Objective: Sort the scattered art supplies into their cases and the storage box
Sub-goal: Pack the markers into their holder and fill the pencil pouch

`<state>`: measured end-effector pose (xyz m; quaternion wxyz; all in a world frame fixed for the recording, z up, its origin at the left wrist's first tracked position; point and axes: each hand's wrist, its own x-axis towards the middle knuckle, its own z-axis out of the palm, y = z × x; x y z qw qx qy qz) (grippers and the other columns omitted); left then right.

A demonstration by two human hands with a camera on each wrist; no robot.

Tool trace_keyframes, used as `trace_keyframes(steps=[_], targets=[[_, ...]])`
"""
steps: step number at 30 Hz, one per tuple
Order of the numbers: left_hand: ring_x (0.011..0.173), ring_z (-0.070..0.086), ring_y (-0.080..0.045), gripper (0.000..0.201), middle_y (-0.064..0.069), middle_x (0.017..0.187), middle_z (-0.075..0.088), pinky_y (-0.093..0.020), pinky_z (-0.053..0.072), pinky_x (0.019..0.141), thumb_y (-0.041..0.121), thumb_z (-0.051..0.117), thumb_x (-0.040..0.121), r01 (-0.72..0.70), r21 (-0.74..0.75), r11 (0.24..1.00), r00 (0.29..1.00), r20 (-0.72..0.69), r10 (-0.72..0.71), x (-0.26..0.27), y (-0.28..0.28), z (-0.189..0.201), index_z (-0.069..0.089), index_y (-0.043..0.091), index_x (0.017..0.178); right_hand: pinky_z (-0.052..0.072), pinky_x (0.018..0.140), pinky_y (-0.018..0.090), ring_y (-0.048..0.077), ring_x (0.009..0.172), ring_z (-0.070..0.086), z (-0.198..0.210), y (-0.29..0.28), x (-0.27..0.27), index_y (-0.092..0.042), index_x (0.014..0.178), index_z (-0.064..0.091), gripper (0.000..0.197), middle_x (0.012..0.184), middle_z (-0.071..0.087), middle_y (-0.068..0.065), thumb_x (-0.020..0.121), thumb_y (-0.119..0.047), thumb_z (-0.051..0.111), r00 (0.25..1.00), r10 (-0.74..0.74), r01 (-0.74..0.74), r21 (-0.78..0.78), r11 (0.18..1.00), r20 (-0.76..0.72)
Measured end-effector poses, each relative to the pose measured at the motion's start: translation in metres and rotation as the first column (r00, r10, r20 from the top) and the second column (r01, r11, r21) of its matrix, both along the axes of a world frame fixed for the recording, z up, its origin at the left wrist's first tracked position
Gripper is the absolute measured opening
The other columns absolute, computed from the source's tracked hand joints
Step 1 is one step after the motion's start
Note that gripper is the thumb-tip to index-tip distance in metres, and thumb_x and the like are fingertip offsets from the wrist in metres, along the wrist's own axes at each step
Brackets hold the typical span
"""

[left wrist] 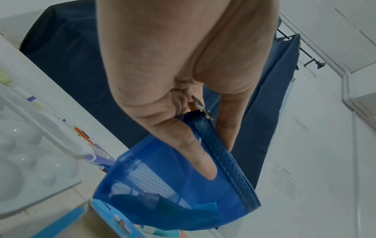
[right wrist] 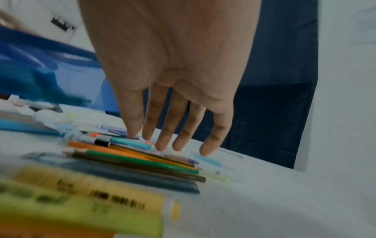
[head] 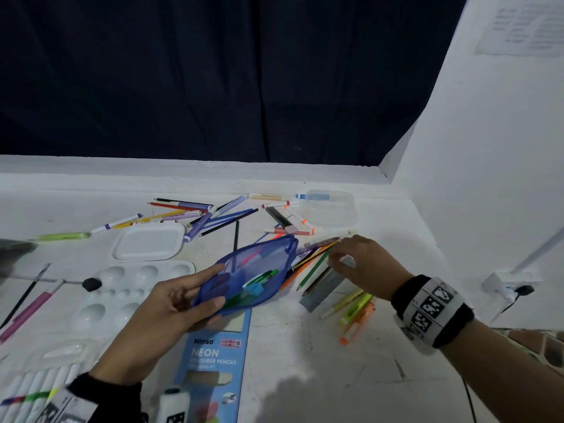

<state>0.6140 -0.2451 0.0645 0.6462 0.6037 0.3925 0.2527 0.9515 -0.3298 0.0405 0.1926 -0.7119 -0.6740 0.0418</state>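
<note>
At the far left of the white table (head: 305, 355), a pink brush (head: 29, 312) and a thin black brush (head: 26, 291) lie side by side, and near them rests a white paint palette (head: 122, 294) with round wells. Behind the palette sits a white lid (head: 149, 241), and farther back many markers and pencils (head: 195, 213) are scattered. The left hand (head: 171, 303) holds a blue mesh pencil case (head: 247, 276) a little above the table: the thumb lies on the near side, the other fingers are seen through the mesh, and in the left wrist view one finger (left wrist: 195, 153) is inside the open mouth beside the zipper (left wrist: 223, 154). Inside the case there are a green pen (head: 259, 279) and a small blue block (head: 254, 290). Under the case lies a blue box of neon coloured pencils (head: 213, 358). To the right of the case, a bundle of pencils (head: 314, 264) rests on the table, with orange, green, yellow and dark ones together, beside a grey ruler (head: 323, 291). The right hand (head: 366, 267) is over this bundle with the fingers (right wrist: 162, 128) straight and spread; the fingertips are at the pencils, and whether they touch I cannot tell; it grips nothing. Near the wrist lie yellow and orange highlighters (head: 355, 312). At the back right stands a clear plastic storage box (head: 331, 209).
</note>
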Motion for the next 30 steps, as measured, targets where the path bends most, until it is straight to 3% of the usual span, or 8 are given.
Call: trace_keyframes(steps=[3, 6, 13, 17, 18, 20, 22, 30], targets=[[0.111, 0.069, -0.017, 0.050, 0.002, 0.115, 0.075, -0.031, 0.058, 0.088, 0.000, 0.067, 0.085, -0.039, 0.004, 0.999, 0.999, 0.010, 0.039, -0.005, 0.002, 0.003, 0.064, 0.022, 0.130, 0.047, 0.094, 0.041, 0.020, 0.110, 0.055, -0.011, 0.001, 0.012, -0.024, 0.111, 0.067, 0.022, 0.113, 0.065, -0.002, 0.091, -0.023, 0.058, 0.992, 0.015, 0.023, -0.294, 0.956, 0.127], [0.110, 0.069, -0.016, 0.049, 0.002, 0.115, 0.075, -0.032, 0.057, 0.089, 0.001, 0.066, 0.085, -0.066, 0.003, 0.998, 0.998, 0.009, 0.066, -0.008, 0.002, 0.004, 0.064, 0.022, 0.129, 0.045, 0.100, 0.038, 0.021, 0.121, 0.051, -0.014, 0.006, 0.008, -0.024, 0.125, 0.061, 0.032, 0.126, 0.058, 0.000, 0.093, -0.024, 0.058, 0.976, 0.071, 0.023, -0.419, 0.908, 0.206], [0.111, 0.069, -0.018, 0.050, 0.001, 0.114, 0.075, -0.036, 0.057, 0.090, 0.003, 0.067, 0.084, -0.095, -0.001, 0.995, 0.995, 0.016, 0.095, -0.016, 0.006, 0.002, 0.065, 0.024, 0.129, 0.042, 0.088, 0.033, 0.019, 0.120, 0.050, -0.023, 0.019, 0.004, -0.028, 0.123, 0.056, 0.027, 0.125, 0.054, -0.006, 0.096, -0.028, 0.054, 0.901, 0.183, -0.001, -0.420, 0.908, 0.393], [0.112, 0.069, -0.018, 0.067, 0.001, 0.116, 0.074, -0.033, 0.058, 0.088, 0.034, 0.089, 0.067, -0.089, -0.031, 0.996, 0.994, 0.055, 0.090, -0.020, 0.009, -0.001, 0.065, 0.024, 0.130, 0.042, 0.086, 0.035, 0.022, 0.121, 0.047, -0.026, 0.021, 0.005, -0.023, 0.127, 0.051, 0.029, 0.132, 0.049, -0.003, 0.098, -0.018, 0.048, 0.889, 0.229, -0.031, -0.446, 0.894, 0.397], [0.112, 0.068, -0.018, 0.066, 0.001, 0.117, 0.074, -0.032, 0.059, 0.087, 0.033, 0.088, 0.069, -0.093, -0.032, 0.995, 0.994, 0.054, 0.095, -0.019, 0.010, -0.002, 0.065, 0.023, 0.130, 0.041, 0.086, 0.036, 0.022, 0.120, 0.046, -0.025, 0.023, 0.005, -0.022, 0.125, 0.049, 0.026, 0.131, 0.048, -0.003, 0.099, -0.020, 0.048, 0.891, 0.233, -0.026, -0.469, 0.883, 0.389], [0.115, 0.067, -0.019, 0.050, 0.002, 0.117, 0.074, -0.030, 0.059, 0.086, 0.011, 0.074, 0.082, -0.109, -0.033, 0.994, 0.993, 0.052, 0.110, -0.017, 0.010, -0.001, 0.064, 0.021, 0.130, 0.039, 0.085, 0.038, 0.022, 0.121, 0.042, -0.022, 0.028, 0.005, -0.021, 0.122, 0.048, 0.023, 0.130, 0.046, -0.002, 0.100, -0.026, 0.050, 0.899, 0.239, -0.022, -0.508, 0.861, 0.367], [0.115, 0.067, -0.018, 0.048, 0.001, 0.118, 0.074, -0.030, 0.058, 0.087, -0.001, 0.065, 0.087, -0.108, -0.042, 0.993, 0.993, 0.042, 0.109, -0.015, 0.009, -0.001, 0.064, 0.020, 0.130, 0.038, 0.088, 0.038, 0.021, 0.123, 0.040, -0.021, 0.032, 0.004, -0.020, 0.122, 0.048, 0.025, 0.131, 0.045, -0.002, 0.099, -0.028, 0.052, 0.904, 0.246, -0.021, -0.537, 0.843, 0.350], [0.113, 0.068, -0.017, 0.048, 0.001, 0.117, 0.074, -0.029, 0.058, 0.087, -0.001, 0.064, 0.088, -0.100, -0.049, 0.994, 0.995, 0.022, 0.101, -0.010, 0.006, -0.001, 0.063, 0.021, 0.131, 0.039, 0.091, 0.037, 0.022, 0.118, 0.041, -0.015, 0.035, 0.001, -0.021, 0.098, 0.038, 0.016, 0.124, 0.049, 0.001, 0.098, -0.027, 0.054, 0.914, 0.253, -0.028, -0.574, 0.818, 0.316]])
